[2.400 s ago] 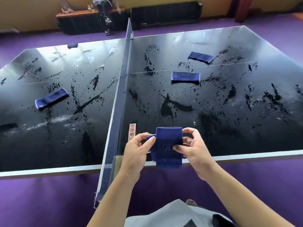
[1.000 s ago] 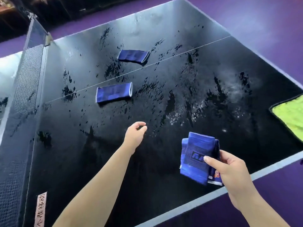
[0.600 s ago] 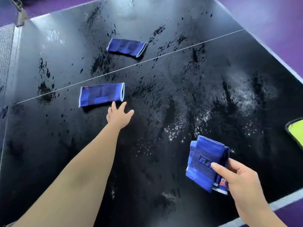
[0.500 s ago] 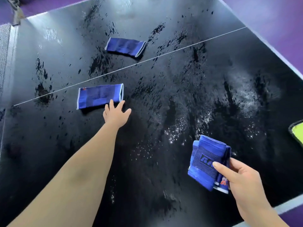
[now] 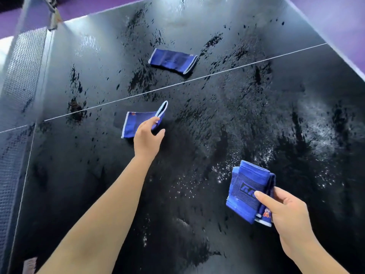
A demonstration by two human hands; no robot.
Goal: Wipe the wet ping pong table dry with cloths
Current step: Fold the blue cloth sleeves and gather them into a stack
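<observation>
Blue cloth (image 5: 138,123) pinched by left hand (image 5: 147,138)

Left hand (image 5: 147,138) hides near cloth's (image 5: 136,123) corner.

Net (image 5: 21,80) runs along left edge of frame, grey mesh w/ lighter top band, seen at steep angle. Net post/clamp (image 5: 53,17) at far end, top left, blurred, detail n/a. Purple floor (image 5: 83,6) visible past far side of the playing surface, also a strip top right corner. Label/sticker (image 5: 29,265) w/ reddish print at bottom left near net base, partly cut by frame edge, text unreadable.
</observation>
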